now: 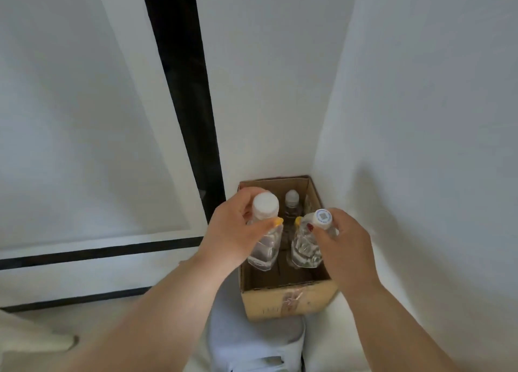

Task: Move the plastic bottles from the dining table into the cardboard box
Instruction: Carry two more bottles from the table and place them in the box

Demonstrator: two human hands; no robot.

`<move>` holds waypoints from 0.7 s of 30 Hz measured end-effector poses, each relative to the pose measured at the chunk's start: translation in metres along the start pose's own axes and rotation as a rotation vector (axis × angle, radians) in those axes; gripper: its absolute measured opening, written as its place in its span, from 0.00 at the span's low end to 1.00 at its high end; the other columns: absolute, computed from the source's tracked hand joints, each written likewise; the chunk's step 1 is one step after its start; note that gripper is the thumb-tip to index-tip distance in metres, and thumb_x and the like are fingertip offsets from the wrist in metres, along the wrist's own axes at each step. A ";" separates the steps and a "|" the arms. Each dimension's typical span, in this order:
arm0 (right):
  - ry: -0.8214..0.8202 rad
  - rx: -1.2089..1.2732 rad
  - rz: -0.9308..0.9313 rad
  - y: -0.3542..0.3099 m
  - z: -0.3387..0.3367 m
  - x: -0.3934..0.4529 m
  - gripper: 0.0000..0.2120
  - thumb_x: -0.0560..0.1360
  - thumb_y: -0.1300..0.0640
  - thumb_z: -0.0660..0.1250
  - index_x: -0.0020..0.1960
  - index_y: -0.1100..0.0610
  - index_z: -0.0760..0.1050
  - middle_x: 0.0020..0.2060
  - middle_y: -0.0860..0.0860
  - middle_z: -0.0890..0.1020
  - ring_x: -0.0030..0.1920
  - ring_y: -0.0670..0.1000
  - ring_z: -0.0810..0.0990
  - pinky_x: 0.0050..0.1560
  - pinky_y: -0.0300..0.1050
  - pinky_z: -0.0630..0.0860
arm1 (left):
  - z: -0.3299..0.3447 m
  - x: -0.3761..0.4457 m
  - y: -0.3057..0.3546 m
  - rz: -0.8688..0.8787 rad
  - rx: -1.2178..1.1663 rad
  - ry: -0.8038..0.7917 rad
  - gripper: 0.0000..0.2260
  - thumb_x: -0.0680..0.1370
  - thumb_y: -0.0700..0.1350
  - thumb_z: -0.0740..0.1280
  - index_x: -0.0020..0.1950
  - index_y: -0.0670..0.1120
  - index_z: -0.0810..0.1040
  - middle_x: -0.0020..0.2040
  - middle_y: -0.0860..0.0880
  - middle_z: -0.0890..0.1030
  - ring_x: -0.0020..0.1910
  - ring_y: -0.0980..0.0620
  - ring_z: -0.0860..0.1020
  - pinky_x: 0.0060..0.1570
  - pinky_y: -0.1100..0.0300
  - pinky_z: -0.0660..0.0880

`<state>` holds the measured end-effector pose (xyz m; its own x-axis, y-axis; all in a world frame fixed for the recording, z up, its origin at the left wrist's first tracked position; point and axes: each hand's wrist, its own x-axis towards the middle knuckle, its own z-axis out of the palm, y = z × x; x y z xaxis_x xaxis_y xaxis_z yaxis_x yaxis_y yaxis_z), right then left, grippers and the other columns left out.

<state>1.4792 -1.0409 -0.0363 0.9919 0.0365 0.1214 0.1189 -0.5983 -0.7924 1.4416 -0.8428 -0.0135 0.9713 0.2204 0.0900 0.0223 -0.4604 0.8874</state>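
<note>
An open cardboard box (pixel 291 301) stands on the floor in a corner between two white walls. My left hand (pixel 232 228) grips the neck of a clear plastic bottle (pixel 266 248) with a white cap, held upright over the box's left side. My right hand (pixel 342 245) grips a second clear bottle (pixel 305 248) by its neck; its cap carries a blue-ringed label. Both bottle bodies hang inside the box opening. A third bottle (pixel 292 206) with a pale cap stands upright at the back of the box.
White walls close in behind and to the right of the box. A white door or panel with a dark vertical gap (pixel 190 105) rises on the left. My leg in light trousers (pixel 252 341) is just in front of the box.
</note>
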 end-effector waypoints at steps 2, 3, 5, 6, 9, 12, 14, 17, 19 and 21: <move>-0.024 -0.039 0.042 0.012 0.014 0.009 0.06 0.77 0.53 0.67 0.45 0.41 0.75 0.40 0.43 0.81 0.42 0.43 0.80 0.36 0.33 0.72 | 0.010 0.011 -0.021 0.003 0.052 -0.052 0.21 0.71 0.51 0.78 0.59 0.66 0.73 0.56 0.64 0.80 0.57 0.60 0.79 0.57 0.66 0.75; -0.030 -0.064 0.059 0.018 0.020 0.012 0.07 0.77 0.53 0.67 0.43 0.41 0.74 0.38 0.42 0.81 0.40 0.43 0.80 0.35 0.36 0.74 | 0.016 0.015 -0.030 0.002 0.081 -0.081 0.22 0.71 0.51 0.78 0.56 0.68 0.72 0.54 0.67 0.79 0.56 0.64 0.78 0.53 0.70 0.74; -0.047 -0.133 0.090 0.030 0.030 0.015 0.05 0.76 0.52 0.67 0.43 0.43 0.74 0.36 0.42 0.80 0.38 0.44 0.79 0.36 0.43 0.77 | 0.028 0.020 -0.051 -0.028 0.117 -0.133 0.22 0.70 0.51 0.79 0.54 0.70 0.71 0.52 0.69 0.78 0.55 0.66 0.78 0.49 0.73 0.72; -0.064 -0.167 0.111 0.036 0.035 0.016 0.04 0.76 0.52 0.68 0.44 0.44 0.75 0.36 0.42 0.80 0.38 0.44 0.78 0.37 0.45 0.78 | 0.035 0.021 -0.062 -0.051 0.127 -0.154 0.22 0.70 0.51 0.79 0.54 0.70 0.71 0.52 0.69 0.79 0.55 0.65 0.78 0.50 0.72 0.72; -0.124 -0.224 0.186 0.051 0.047 0.020 0.02 0.75 0.54 0.68 0.44 0.50 0.77 0.36 0.47 0.81 0.38 0.49 0.79 0.37 0.47 0.77 | 0.053 0.023 -0.087 -0.110 0.177 -0.216 0.20 0.70 0.51 0.78 0.54 0.67 0.73 0.50 0.68 0.79 0.53 0.63 0.79 0.46 0.72 0.73; -0.207 -0.329 0.222 0.062 0.058 0.025 0.04 0.76 0.55 0.66 0.43 0.53 0.78 0.36 0.50 0.82 0.38 0.54 0.79 0.32 0.42 0.70 | 0.066 0.024 -0.105 -0.127 0.303 -0.246 0.19 0.70 0.53 0.77 0.51 0.68 0.69 0.43 0.69 0.77 0.44 0.69 0.76 0.38 0.76 0.65; -0.285 -0.421 0.216 0.068 0.065 0.029 0.05 0.77 0.56 0.65 0.45 0.55 0.79 0.40 0.54 0.83 0.41 0.56 0.81 0.34 0.42 0.69 | 0.071 0.025 -0.113 -0.088 0.465 -0.229 0.17 0.69 0.55 0.76 0.50 0.66 0.70 0.41 0.65 0.78 0.40 0.65 0.75 0.36 0.74 0.57; -0.385 -0.561 0.232 0.075 0.076 0.034 0.05 0.78 0.58 0.64 0.50 0.56 0.79 0.47 0.55 0.85 0.48 0.57 0.83 0.41 0.40 0.68 | 0.078 0.026 -0.123 -0.004 0.645 -0.215 0.14 0.67 0.56 0.76 0.48 0.61 0.75 0.41 0.60 0.83 0.42 0.59 0.75 0.47 0.68 0.60; -0.469 -0.641 0.264 0.079 0.083 0.039 0.07 0.78 0.58 0.64 0.53 0.57 0.78 0.51 0.55 0.84 0.52 0.58 0.82 0.43 0.41 0.70 | 0.082 0.026 -0.127 0.027 0.703 -0.265 0.12 0.69 0.55 0.74 0.48 0.59 0.75 0.41 0.59 0.84 0.47 0.58 0.80 0.60 0.63 0.56; -0.588 -0.739 0.295 0.081 0.090 0.044 0.09 0.79 0.59 0.64 0.57 0.58 0.78 0.56 0.56 0.83 0.56 0.58 0.82 0.49 0.44 0.74 | 0.084 0.027 -0.130 0.042 0.764 -0.321 0.11 0.70 0.52 0.72 0.49 0.57 0.73 0.43 0.57 0.84 0.50 0.56 0.82 0.68 0.61 0.51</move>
<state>1.5362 -1.0164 -0.1491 0.8651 0.0774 -0.4955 0.0049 -0.9893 -0.1461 1.4851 -0.8489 -0.1648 0.9927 -0.0129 -0.1197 0.0268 -0.9457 0.3239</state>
